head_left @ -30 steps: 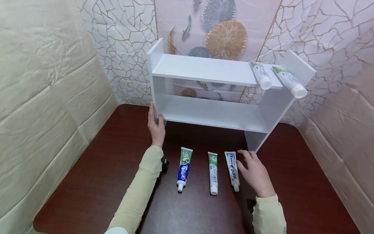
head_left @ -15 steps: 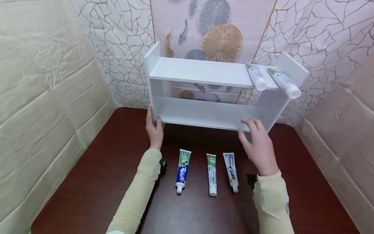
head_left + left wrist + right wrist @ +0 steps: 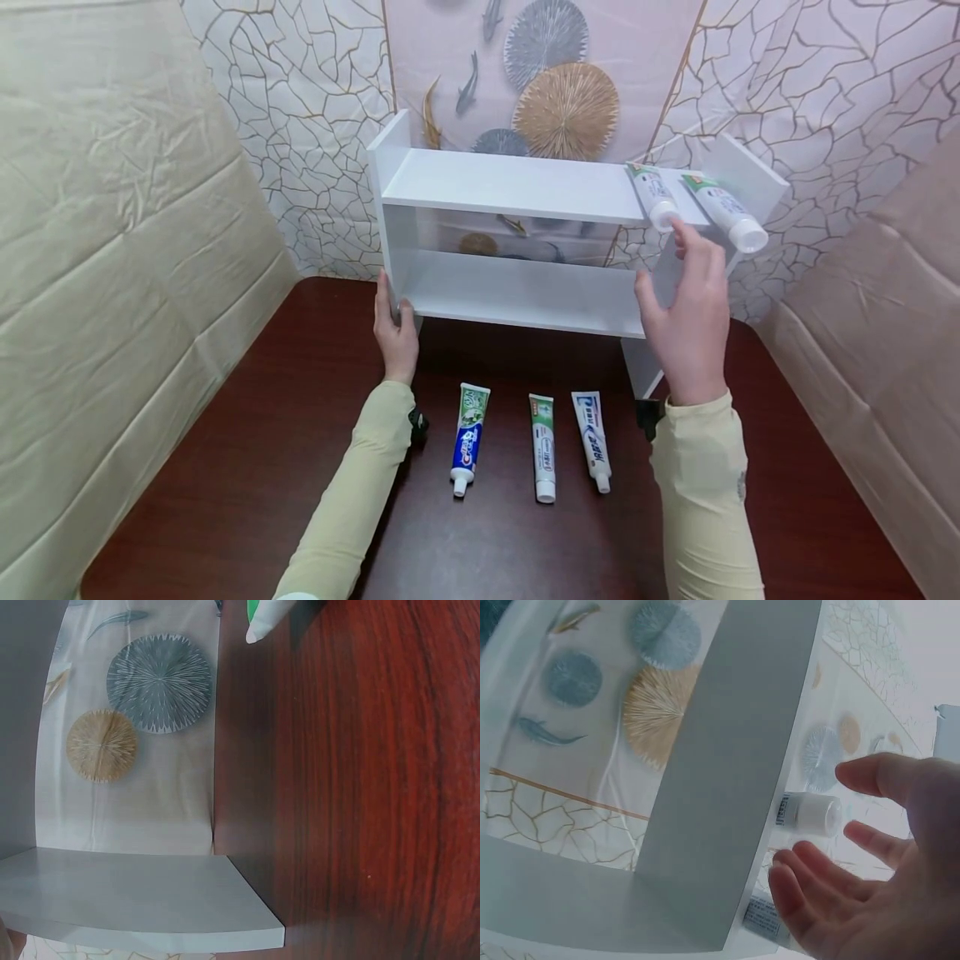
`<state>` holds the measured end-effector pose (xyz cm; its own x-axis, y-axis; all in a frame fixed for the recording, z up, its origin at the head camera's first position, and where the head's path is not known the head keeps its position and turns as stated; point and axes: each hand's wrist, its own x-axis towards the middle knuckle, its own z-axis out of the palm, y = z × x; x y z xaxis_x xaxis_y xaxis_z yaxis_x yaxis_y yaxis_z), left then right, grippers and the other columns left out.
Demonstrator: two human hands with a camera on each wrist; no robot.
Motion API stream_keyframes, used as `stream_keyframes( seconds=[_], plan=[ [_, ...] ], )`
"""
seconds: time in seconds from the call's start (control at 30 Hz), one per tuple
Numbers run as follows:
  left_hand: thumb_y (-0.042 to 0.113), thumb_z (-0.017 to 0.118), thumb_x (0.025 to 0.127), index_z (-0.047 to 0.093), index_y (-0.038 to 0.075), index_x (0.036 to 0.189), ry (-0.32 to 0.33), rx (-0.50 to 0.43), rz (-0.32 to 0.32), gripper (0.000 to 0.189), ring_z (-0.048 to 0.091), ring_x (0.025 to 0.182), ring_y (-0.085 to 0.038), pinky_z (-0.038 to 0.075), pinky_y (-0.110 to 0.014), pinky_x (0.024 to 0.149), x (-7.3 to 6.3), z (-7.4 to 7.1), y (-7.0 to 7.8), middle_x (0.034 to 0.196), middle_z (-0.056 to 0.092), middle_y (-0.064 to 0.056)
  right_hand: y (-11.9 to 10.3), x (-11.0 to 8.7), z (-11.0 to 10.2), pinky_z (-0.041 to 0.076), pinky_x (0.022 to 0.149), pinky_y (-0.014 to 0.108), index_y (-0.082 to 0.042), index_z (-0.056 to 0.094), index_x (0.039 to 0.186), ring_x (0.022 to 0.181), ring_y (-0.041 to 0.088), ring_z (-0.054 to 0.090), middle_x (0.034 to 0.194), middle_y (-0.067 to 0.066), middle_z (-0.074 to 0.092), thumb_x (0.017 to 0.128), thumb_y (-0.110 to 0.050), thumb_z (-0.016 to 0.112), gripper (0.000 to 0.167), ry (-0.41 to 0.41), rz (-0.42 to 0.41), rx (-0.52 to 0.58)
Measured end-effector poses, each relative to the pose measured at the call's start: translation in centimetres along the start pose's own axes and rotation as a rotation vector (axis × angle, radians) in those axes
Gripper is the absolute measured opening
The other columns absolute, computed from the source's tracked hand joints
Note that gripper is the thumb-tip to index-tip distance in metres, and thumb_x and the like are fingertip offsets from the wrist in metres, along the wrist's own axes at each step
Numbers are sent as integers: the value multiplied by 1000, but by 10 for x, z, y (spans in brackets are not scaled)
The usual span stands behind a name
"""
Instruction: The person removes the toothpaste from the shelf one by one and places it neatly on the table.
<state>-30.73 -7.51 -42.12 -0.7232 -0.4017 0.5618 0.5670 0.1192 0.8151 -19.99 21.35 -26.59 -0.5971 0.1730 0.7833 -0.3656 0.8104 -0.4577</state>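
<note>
A white two-tier shelf (image 3: 517, 296) stands at the back of the table. My left hand (image 3: 396, 337) holds its left side panel, fingers up the outer face and thumb at the front edge. My right hand (image 3: 692, 321) is raised before the shelf's right end, fingers and thumb spread. Its index fingertip appears close to the cap of a toothpaste tube (image 3: 652, 196) on the top tier; contact cannot be told. In the right wrist view that white cap (image 3: 819, 815) lies between thumb and fingers, not grasped. Another toothpaste tube (image 3: 723, 208) lies to its right, cap past the edge.
On the dark red table (image 3: 247, 467) lie a blue and green toothpaste tube (image 3: 468, 437), a green and white one (image 3: 543, 450) and a white and blue one (image 3: 592, 437). Patterned cloth (image 3: 300, 108) hangs behind the shelf, with pale padded walls at both sides.
My right hand has risen from beside the white and blue tube on the table to the top-tier tubes. The left hand stays on the side panel; the view has shifted slightly.
</note>
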Motion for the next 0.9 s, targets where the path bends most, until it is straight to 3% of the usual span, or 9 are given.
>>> stream_keyframes(
  seconds=[0.13, 0.43, 0.7, 0.9],
  plan=[
    [0, 42, 99, 32, 2, 151, 3, 3, 7, 52, 41, 136, -35, 35, -52, 109, 1, 0, 1, 153, 36, -18, -1, 12, 2, 41, 96, 48, -11, 46, 141, 116, 34, 49, 123, 24, 51, 88, -7, 61, 54, 35, 16, -33],
    [0, 43, 99, 32, 1, 150, 4, 6, 19, 52, 42, 135, -35, 36, -52, 109, 1, 0, -2, 153, 37, -19, 2, 35, 17, 39, 96, 53, -13, 51, 137, 120, 39, 45, 124, 24, 50, 89, -15, 60, 49, 36, 72, -93],
    [0, 43, 100, 32, 1, 150, 1, 6, 17, 52, 42, 135, -34, 36, -50, 109, 0, -1, -2, 153, 37, -18, 8, 39, 26, 40, 90, 52, -16, 54, 133, 111, 41, 44, 121, 24, 49, 90, -23, 63, 44, 40, 101, -98],
    [1, 43, 100, 32, 1, 150, 0, 11, 19, 52, 41, 136, -33, 35, -50, 110, 0, -1, 0, 154, 36, -18, 8, 38, 26, 40, 90, 51, -15, 55, 129, 113, 39, 44, 123, 23, 49, 91, -25, 63, 41, 54, 110, -83]
  ],
)
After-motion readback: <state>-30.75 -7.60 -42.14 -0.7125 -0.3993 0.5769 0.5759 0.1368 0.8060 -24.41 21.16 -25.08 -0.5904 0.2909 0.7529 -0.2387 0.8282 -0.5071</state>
